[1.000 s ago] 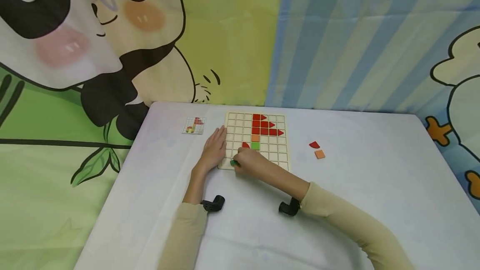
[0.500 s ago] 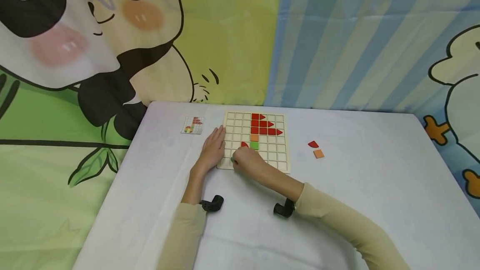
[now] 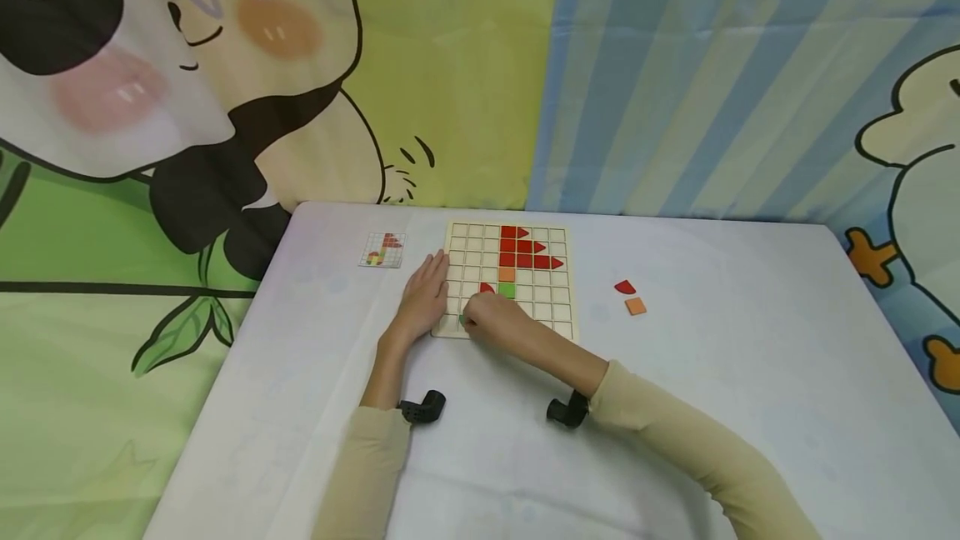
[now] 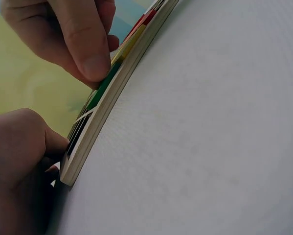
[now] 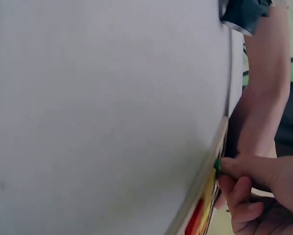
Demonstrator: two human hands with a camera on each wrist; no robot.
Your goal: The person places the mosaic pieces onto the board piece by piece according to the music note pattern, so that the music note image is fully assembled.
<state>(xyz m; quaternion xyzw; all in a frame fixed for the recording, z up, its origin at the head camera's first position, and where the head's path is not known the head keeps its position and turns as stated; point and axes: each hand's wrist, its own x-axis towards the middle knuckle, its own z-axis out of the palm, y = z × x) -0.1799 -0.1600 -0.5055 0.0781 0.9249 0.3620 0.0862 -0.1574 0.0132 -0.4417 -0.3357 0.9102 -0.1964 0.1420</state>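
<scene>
A pale wooden grid board lies on the table with red tiles, an orange square and a light green square in its cells. Along its left edge rests my left hand, fingers stretched out. My right hand reaches over the lower left of the board, its curled fingers and thumb pinching a dark green tile down at the grid. In the left wrist view a yellow piece sits beside that tile. A rounded red tile shows just above my right hand, which hides several cells.
A small printed pattern card lies left of the board. To the right, a rounded red tile and an orange square tile lie loose on the white tabletop. A cartoon-printed curtain hangs behind.
My right hand has shifted slightly up and left, lowering the green tile to the board's lower left. The left hand stays at the edge; the head view has drifted a little.
</scene>
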